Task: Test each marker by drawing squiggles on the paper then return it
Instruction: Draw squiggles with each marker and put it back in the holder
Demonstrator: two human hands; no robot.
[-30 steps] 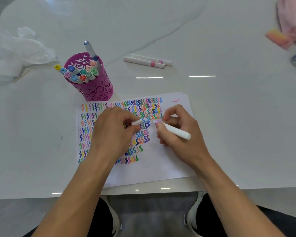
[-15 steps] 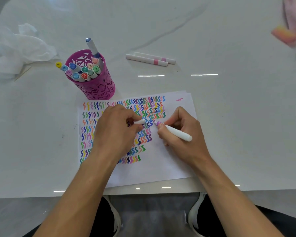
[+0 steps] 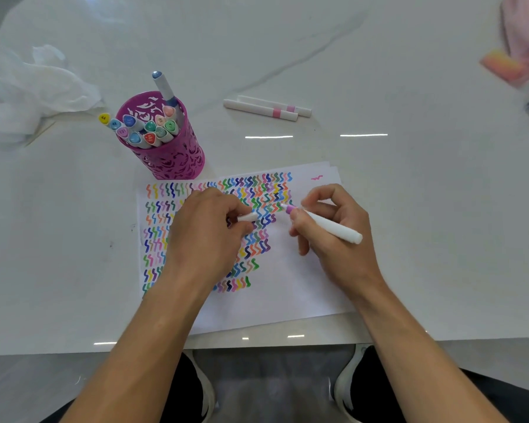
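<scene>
Gap between white cap (image 3: 247, 217) and marker (image 3: 327, 225) tip is wider than a second ago: the tip has swung up and right, now over the right end of the squiggle rows on the paper (image 3: 287, 288). Looks like uncapping is done and the test squiggle comes next; tip contact with the sheet can't be told. Right hand (image 3: 333, 239) fingers (image 3: 298, 218) are curled close, pinching the marker barrel just behind the pink-purple tip. Left hand (image 3: 205, 236) rests on the paper, curled, pinching the cap. Magenta marker cup (image 3: 171, 157) stands on the table (image 3: 409, 209) just beyond the sheet, awaiting the return.
</scene>
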